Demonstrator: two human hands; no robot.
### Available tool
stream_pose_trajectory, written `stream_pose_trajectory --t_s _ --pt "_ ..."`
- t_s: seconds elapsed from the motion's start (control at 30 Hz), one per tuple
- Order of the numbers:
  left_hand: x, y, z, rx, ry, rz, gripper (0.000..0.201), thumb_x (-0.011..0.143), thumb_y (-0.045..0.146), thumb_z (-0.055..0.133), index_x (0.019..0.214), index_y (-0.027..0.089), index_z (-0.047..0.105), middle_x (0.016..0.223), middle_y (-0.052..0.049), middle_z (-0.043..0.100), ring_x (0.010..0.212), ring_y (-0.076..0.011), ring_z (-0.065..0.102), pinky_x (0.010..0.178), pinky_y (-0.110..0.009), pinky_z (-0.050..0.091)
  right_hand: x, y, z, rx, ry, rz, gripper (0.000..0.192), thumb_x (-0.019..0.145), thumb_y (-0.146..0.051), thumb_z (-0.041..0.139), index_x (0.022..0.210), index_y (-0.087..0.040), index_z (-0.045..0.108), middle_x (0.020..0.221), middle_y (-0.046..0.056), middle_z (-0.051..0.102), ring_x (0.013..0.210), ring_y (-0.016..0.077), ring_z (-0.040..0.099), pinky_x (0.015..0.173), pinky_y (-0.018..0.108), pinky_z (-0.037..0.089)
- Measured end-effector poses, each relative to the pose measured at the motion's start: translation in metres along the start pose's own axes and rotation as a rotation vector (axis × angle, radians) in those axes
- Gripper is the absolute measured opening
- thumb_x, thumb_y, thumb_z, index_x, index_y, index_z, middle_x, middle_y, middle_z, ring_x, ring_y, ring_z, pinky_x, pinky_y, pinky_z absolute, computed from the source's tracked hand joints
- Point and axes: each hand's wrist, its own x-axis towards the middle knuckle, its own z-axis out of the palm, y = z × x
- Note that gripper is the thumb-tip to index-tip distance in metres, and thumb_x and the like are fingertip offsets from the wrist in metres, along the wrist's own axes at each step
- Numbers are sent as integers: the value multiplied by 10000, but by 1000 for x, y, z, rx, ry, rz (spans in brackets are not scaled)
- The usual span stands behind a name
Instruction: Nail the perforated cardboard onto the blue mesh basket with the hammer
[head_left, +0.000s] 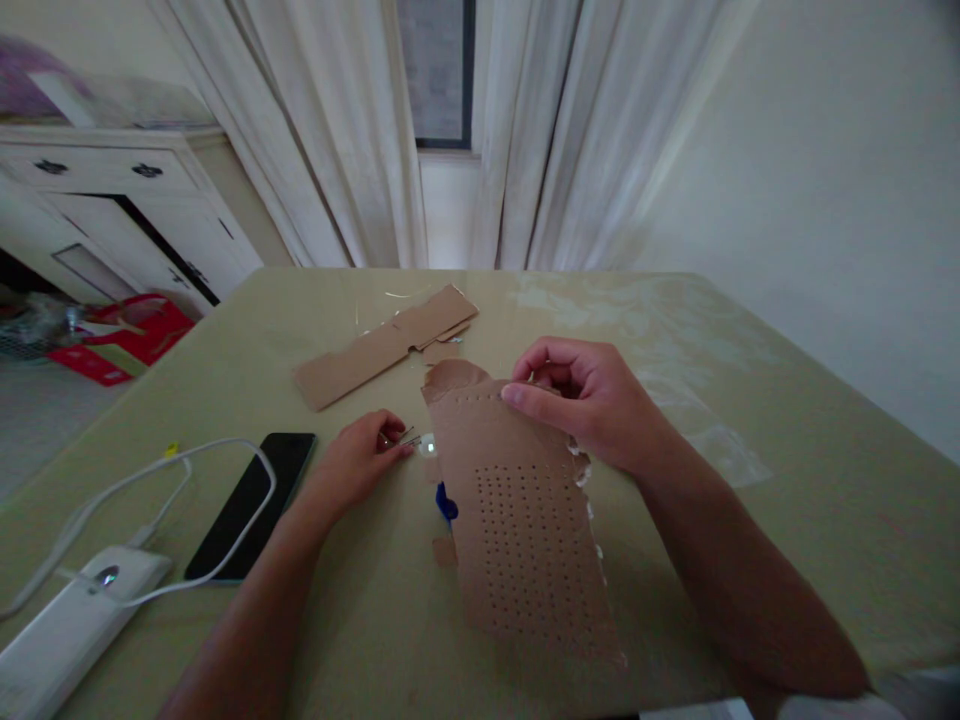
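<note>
Nearest me: a white power bank [67,625] at the table's near left corner, its white cable [187,460] looping over a black phone [251,503] just left of the card.
Card: I see a brown perforated card [525,520] lying flat in the middle of the table, torn along its right edge, a grid of small holes across it.
Right hand [585,400]: curled at the card's far end, thumb and fingers pinching its top edge.
Left hand [360,460]: just left of the card, fingertips pinched on a small LED [420,443]; the wire legs are thin and hard to make out.
Blue bit [446,503]: peeks out from the card's left edge.
Strip: a cardboard strip [386,345] lies beyond the card, apart from it.
Table [787,480]: olive-green, with pale smears right of the card.
Room: white curtains [540,130] and a window behind the table, a white cabinet [127,200] far left, a red box [124,335] on the floor below it.
</note>
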Motion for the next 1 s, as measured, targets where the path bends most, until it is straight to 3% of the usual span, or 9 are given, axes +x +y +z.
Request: stream_pose_trajectory --t_s 0.13,0.37,0.63,0.83,1.0 --pt "1 14 9 155 79 -80 176 989 292 565 1028 185 699 1009 -123 805 958 -297 756 831 -380 499 1 2 0 11 -18 -9 315 866 -439 903 873 -187 715 598 -73 498 542 91 407 464 225 256" --pt "-3 27 19 250 147 -196 127 1018 295 614 1081 200 671 1002 -92 820 957 -284 770 758 -342 451 3 5 1 -8 -22 -12 318 887 -455 883 881 -182 718 598 -75 491 544 93 410 465 222 266" --pt "-6 23 21 220 146 -117 225 1018 388 614 1141 200 632 993 -89 802 925 -293 748 755 -357 453 2 3 2 20 -32 12 301 864 -417 907 875 -182 719 600 -73 507 541 89 411 458 216 260" --pt "-7 25 20 202 180 -98 189 1011 363 596 1098 200 638 947 -92 775 897 -297 734 754 -363 471 3 5 3 11 -37 25 313 858 -434 912 878 -185 722 601 -73 503 544 94 412 467 223 269" --pt "-14 43 15 16 403 40 164 1006 332 534 1060 216 636 994 -88 728 907 -270 689 862 -401 531 3 8 6 47 -90 50 310 868 -428 909 888 -181 722 608 -73 507 553 92 421 467 218 273"
